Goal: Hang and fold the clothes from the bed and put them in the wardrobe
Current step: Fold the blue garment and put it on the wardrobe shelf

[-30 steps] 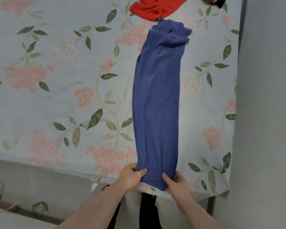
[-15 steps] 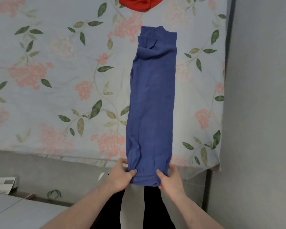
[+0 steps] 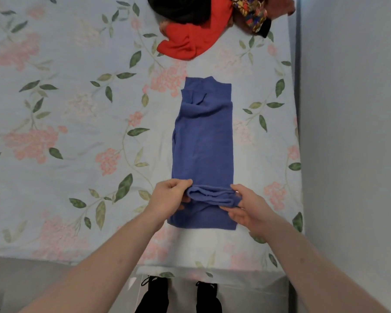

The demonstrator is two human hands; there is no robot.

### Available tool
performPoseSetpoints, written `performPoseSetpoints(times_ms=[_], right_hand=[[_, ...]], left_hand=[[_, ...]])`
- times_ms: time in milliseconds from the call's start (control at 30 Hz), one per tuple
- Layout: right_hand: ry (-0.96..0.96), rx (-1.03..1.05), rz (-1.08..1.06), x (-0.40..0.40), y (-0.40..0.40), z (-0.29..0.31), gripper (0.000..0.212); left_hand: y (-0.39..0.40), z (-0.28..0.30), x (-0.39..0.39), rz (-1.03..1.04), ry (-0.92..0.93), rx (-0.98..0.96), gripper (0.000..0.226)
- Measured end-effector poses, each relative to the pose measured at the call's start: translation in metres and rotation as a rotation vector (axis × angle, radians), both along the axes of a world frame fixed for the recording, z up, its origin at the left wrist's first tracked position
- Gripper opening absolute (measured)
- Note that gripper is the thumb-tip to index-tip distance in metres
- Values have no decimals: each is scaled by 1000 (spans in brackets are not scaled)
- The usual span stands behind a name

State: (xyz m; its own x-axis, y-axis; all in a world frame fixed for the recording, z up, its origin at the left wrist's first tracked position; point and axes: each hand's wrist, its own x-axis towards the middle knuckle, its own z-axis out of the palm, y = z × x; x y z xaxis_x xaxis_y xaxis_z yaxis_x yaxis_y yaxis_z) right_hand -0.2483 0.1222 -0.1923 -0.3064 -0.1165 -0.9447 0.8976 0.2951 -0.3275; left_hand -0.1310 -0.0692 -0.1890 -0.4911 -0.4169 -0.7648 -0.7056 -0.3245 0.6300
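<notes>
A blue garment (image 3: 202,141) lies in a long narrow strip on the floral bed sheet (image 3: 66,143), folded lengthwise. Its near end is lifted and doubled back over the strip. My left hand (image 3: 169,196) grips the left side of that raised hem, and my right hand (image 3: 248,207) grips the right side. The folded-up part rests over the lower third of the garment. At the far edge of the bed lies a pile with a red garment (image 3: 190,39), a black garment (image 3: 181,7) and a patterned dark cloth (image 3: 251,12).
A grey wall (image 3: 352,132) runs along the right side of the bed. The bed's near edge hangs over a grey floor (image 3: 32,279), where my black shoes (image 3: 181,294) stand. The sheet to the left of the blue garment is bare.
My hands have carried the blue garment's near end from the bed edge up and forward over the strip. The view has shifted, bringing the clothes pile at the top into sight.
</notes>
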Motion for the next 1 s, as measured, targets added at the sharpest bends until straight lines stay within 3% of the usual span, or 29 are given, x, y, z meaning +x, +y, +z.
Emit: performPoseSetpoints(times_ms=[167, 267, 333, 467, 533, 667, 733, 833, 900, 1000], right_hand=[[-17, -113, -50, -52, -43, 4, 40], [62, -103, -48, -69, -55, 0, 36], [188, 12, 31, -66, -51, -11, 40], [398, 286, 313, -35, -18, -44, 68], [338, 335, 404, -17, 1, -57, 73], [217, 307, 366, 3, 12, -73, 80], [216, 304, 294, 2, 8, -77, 73], [221, 284, 274, -2, 1, -80, 46], [236, 253, 301, 0, -3, -82, 24], [290, 247, 345, 7, -4, -84, 18]], left_hand=[[-29, -18, -55, 79, 27, -15, 27], [-35, -35, -65, 51, 12, -60, 55], [-33, -46, -54, -23, -47, -172, 63], [-19, -75, -4, -78, -198, -291, 69], [-10, -88, 21, -103, -276, -264, 75], [-3, -102, 44, -84, -305, -152, 73], [-3, -103, 40, -16, -285, -78, 69], [-2, -99, 24, 42, -248, 2, 51], [-1, -98, 17, 16, -235, -16, 38], [2, -94, 16, -6, -233, -73, 29]])
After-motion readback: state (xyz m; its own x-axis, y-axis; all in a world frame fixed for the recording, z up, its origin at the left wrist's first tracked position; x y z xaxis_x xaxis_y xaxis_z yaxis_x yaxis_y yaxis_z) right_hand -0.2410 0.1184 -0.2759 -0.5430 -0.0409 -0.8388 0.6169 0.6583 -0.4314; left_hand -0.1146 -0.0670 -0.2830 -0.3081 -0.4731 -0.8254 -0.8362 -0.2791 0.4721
